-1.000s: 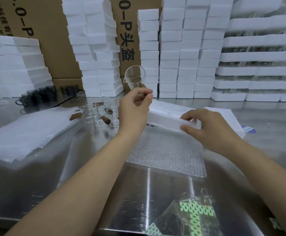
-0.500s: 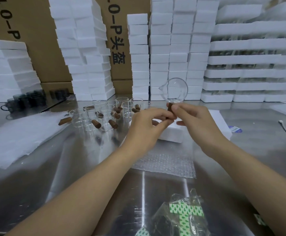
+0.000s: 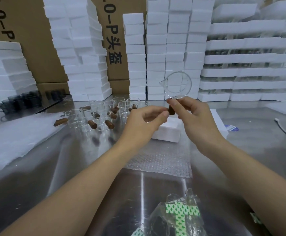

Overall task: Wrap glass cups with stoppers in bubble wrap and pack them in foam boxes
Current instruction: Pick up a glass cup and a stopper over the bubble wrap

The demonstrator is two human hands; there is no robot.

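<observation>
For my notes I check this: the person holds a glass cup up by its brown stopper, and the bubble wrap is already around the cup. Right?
Not quite. The head view shows the bubble wrap lying flat on the table, not around the glass cup, which is bare. The rest holds.

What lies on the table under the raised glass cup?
A white foam box, with a bubble wrap sheet nearer. The left hand and right hand cover part of the box.

Head view looks forward and down, close over the table (image 3: 37, 176).
</observation>
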